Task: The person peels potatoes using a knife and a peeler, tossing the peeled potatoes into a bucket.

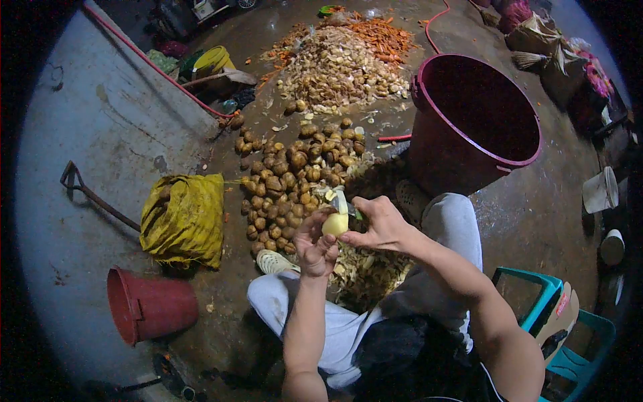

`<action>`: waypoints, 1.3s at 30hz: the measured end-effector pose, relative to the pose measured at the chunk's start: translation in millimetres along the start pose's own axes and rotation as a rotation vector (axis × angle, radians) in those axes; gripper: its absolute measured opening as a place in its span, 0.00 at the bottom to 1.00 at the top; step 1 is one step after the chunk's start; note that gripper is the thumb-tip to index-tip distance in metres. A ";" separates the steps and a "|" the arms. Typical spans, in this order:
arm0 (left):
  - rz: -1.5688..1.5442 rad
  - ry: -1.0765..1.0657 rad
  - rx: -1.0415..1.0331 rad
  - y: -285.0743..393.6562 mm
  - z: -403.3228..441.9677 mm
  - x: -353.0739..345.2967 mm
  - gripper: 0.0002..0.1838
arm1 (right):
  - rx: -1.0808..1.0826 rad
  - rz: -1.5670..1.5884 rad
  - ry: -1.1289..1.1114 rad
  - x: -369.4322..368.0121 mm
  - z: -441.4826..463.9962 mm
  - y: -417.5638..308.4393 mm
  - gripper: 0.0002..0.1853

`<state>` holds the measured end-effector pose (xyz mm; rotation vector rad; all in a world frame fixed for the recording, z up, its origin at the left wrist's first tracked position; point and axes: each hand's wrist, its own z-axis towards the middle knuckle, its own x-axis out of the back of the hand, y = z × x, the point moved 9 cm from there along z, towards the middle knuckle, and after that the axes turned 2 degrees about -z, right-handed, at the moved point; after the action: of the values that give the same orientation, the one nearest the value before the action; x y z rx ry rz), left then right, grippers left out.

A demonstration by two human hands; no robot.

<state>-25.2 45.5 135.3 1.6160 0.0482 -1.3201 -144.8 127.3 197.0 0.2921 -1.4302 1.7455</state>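
My left hand (316, 246) holds a mostly peeled, pale yellow potato (334, 226) in its fingertips, above my lap. In my right hand (383, 224) is a small knife (353, 210) with a bit of green at its handle. Its blade lies against the top of the potato, where a pale strip of peel (341, 200) stands up. The right fingers cover most of the handle. Just beyond my hands spreads a pile of brown, unpeeled potatoes (284, 177). Potato peelings (368, 271) lie on the floor between my legs.
A large maroon tub (442, 144) stands at the right. Farther off is a heap of pale and orange peelings (335, 63). Leftward are a yellow sack (184, 218), a red bucket (151, 308) and a wall. A teal plastic chair (542, 301) stands at lower right.
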 end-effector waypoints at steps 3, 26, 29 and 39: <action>0.021 0.017 0.006 -0.6 -0.3 5.0 0.23 | -0.003 -0.029 -0.004 -1.1 -1.4 -0.5 0.34; -0.127 0.120 0.178 -8.1 8.2 -2.3 0.22 | -0.374 0.349 0.000 -19.7 -1.3 54.8 0.30; -0.047 0.110 0.172 -6.5 8.8 -5.9 0.22 | -0.370 0.342 -0.009 -16.9 -0.5 47.4 0.30; 0.150 0.152 0.235 -9.2 5.0 -1.4 0.21 | -0.070 -0.074 -0.081 -13.2 4.2 18.6 0.37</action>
<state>-34.6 47.3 130.9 1.8784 -0.1375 -1.1183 -151.3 117.6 176.9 0.3770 -1.5157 1.6367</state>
